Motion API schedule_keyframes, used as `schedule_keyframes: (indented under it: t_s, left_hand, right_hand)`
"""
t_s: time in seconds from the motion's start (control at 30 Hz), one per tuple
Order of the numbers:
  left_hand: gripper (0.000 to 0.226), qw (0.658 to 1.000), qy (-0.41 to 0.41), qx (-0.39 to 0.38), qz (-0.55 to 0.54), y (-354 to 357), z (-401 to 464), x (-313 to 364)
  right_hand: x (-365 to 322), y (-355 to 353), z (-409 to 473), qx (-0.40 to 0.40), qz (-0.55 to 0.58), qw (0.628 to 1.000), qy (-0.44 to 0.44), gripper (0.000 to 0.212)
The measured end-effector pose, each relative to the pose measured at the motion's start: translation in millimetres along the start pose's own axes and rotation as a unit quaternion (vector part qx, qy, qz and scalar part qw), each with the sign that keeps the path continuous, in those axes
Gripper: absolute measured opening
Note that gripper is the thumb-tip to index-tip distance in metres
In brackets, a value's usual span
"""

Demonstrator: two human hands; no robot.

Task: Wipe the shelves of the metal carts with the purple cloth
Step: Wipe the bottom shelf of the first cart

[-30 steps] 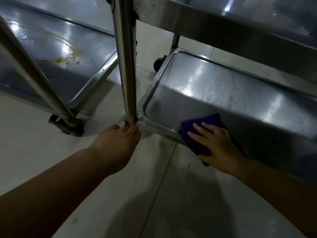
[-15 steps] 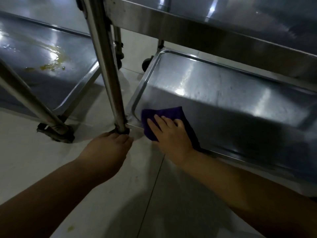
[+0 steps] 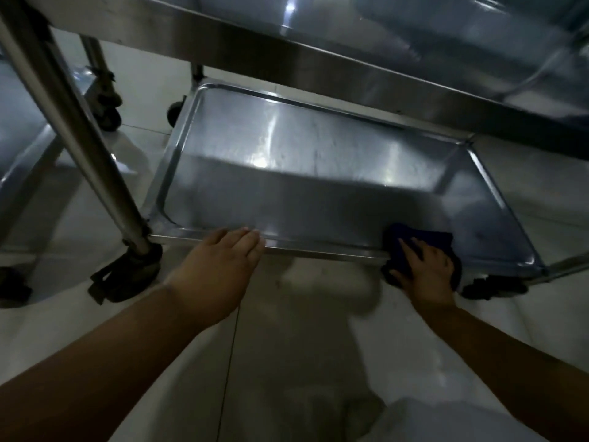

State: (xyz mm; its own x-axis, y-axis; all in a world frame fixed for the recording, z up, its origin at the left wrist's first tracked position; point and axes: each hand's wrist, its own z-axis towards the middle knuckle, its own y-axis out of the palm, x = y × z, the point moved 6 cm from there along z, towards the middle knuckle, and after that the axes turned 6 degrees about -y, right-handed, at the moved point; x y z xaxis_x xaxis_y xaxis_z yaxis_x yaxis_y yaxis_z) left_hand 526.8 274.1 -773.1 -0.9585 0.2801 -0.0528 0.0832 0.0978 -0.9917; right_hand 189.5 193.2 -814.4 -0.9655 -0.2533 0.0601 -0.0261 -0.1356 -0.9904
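Your bottom shelf (image 3: 302, 173) is brushed stainless metal, glossy, with bright glare patches and fine scuff marks. The cart post (image 3: 79, 132) is polished metal tube. Your purple cloth (image 3: 414, 242) reads soft and matt. The floor (image 3: 287, 346) is smooth pale tile, faintly reflective.

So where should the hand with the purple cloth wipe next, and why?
Probably slide the purple cloth away from the front rim and across the bottom shelf. The right hand presses it flat over the shelf's front edge near the right corner, so most of the tray lies beyond it. The left hand rests on the front rim, bracing the cart.
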Motion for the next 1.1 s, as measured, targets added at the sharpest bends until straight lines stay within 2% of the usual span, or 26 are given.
schedule_keyframes:
  t_s: [0.1, 0.2, 0.27, 0.37, 0.43, 0.5, 0.57, 0.67, 0.7, 0.83, 0.9, 0.97, 1.03, 1.1]
  left_hand:
    - [0.066, 1.0, -0.012, 0.004, 0.021, -3.1, 0.3, -0.4]
    - [0.063, 0.998, -0.036, -0.024, 0.042, -3.1, -3.5, -4.5]
    - [0.063, 0.997, -0.051, -0.031, 0.045, -1.6, -5.5, -6.7]
    - [0.064, 0.995, -0.063, -0.056, 0.057, 4.8, -5.6, -5.4]
    - [0.065, 0.994, -0.065, -0.07, 0.059, 7.3, -3.3, 1.2]
    - [0.066, 0.994, -0.072, -0.067, 0.046, 6.2, 3.9, 7.7]
    - [0.07, 0.995, -0.064, -0.057, 0.043, 4.3, 14.5, 15.7]
    - [0.087, 0.999, -0.026, 0.005, 0.022, 4.5, 36.9, 31.6]
    - [0.088, 0.999, -0.016, 0.033, 0.017, 7.3, 44.0, 36.4]
    - [0.087, 0.998, -0.001, 0.059, -0.01, 15.2, 59.5, 55.4]
    - [0.08, 0.997, 0.01, 0.074, -0.016, 14.6, 62.4, 60.1]
    - [0.072, 0.997, 0.023, 0.072, -0.025, 17.4, 64.2, 61.2]
    - [0.071, 0.997, 0.024, 0.062, -0.037, 23.4, 65.8, 60.4]
    - [0.07, 0.997, 0.019, 0.055, -0.048, 27.6, 67.6, 61.0]
  right_hand:
    - [-60.0, -5.5, 7.7, 0.03, -0.015, 0.998, -0.054, 0.06]
    - [-145.8, -8.5, 23.3, 0.06, -0.003, 0.99, -0.129, 0.074]
    - [-195.9, -7.9, 31.8, 0.058, 0.009, 0.982, -0.181, 0.073]
    - [-215.2, -9.4, 39.0, 0.072, 0.021, 0.969, -0.235, 0.072]
    - [-191.3, -10.2, 36.9, 0.081, 0.033, 0.961, -0.263, 0.065]
    - [-144.9, -6.1, 32.4, 0.086, 0.027, 0.965, -0.245, 0.054]
    - [-82.4, 0.5, 23.3, 0.073, 0.021, 0.978, -0.195, 0.054]
    - [22.5, 6.0, 3.8, 0.041, 0.021, 0.994, -0.103, 0.056]
    - [58.5, 6.7, -2.7, 0.025, 0.025, 0.997, -0.066, 0.057]
    - [165.9, -4.7, -25.3, -0.001, 0.027, 0.998, 0.063, 0.059]
    - [181.8, -4.2, -29.4, -0.024, 0.052, 0.99, 0.129, 0.06]
    - [174.1, -0.8, -28.5, -0.014, 0.059, 0.985, 0.163, 0.061]
    - [145.0, 5.8, -21.6, 0.002, 0.054, 0.989, 0.135, 0.065]
    - [97.1, 10.4, -10.1, 0.033, 0.068, 0.995, 0.067, 0.061]
